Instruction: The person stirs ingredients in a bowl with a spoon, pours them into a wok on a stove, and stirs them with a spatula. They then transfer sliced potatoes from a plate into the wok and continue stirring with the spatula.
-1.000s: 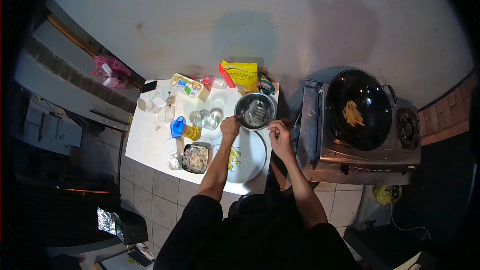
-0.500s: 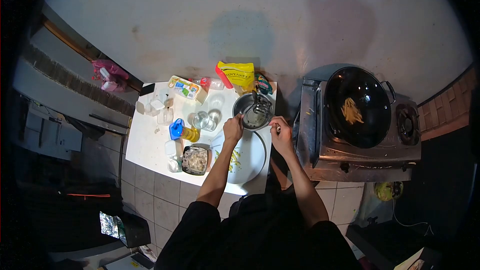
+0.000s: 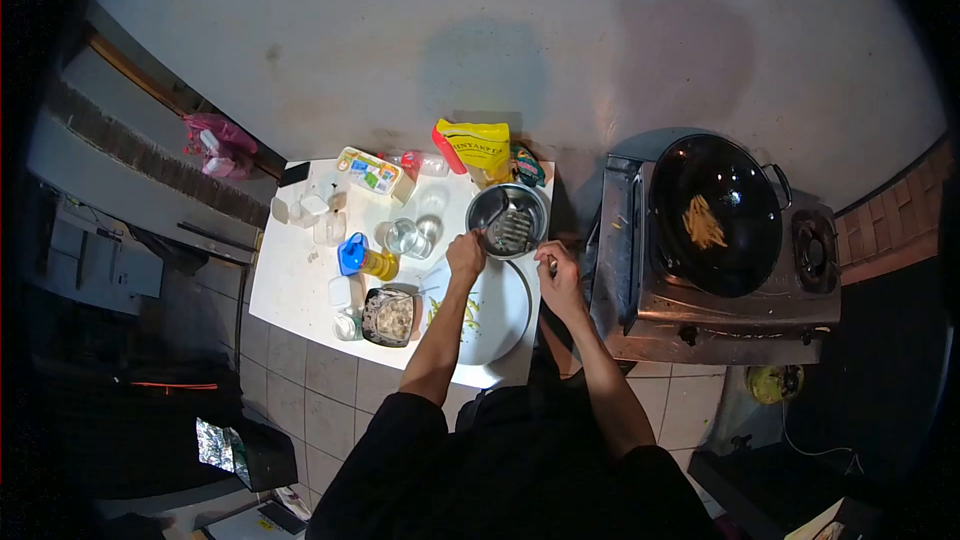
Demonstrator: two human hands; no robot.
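A round metal pot (image 3: 474,212) sits at the table's right end, above the near plate. Inside it is a dark slotted turner (image 3: 514,230), its head low in the pot. My left hand (image 3: 466,256) is closed at the pot's near left rim, apparently around the turner's handle. On the other side, my right hand (image 3: 560,278) is closed around a short handle whose end shows between the fingers; it appears to belong to the pot. Below my hands lies a big white plate (image 3: 505,315) with yellow-green strips, partly covered by my left forearm.
A black wok (image 3: 735,240) with fried strips (image 3: 704,223) stands on the gas stove (image 3: 700,323) at right. Left of my hands are an oil bottle (image 3: 378,265), a bowl of pale food (image 3: 390,316), glasses (image 3: 403,237) and a tub (image 3: 375,176). Behind stands a yellow pouch (image 3: 478,148).
The slotted turner has moved down and nearer inside the pot, and its head faces differently. My right hand has shifted slightly down. My left hand stays nearly in place.
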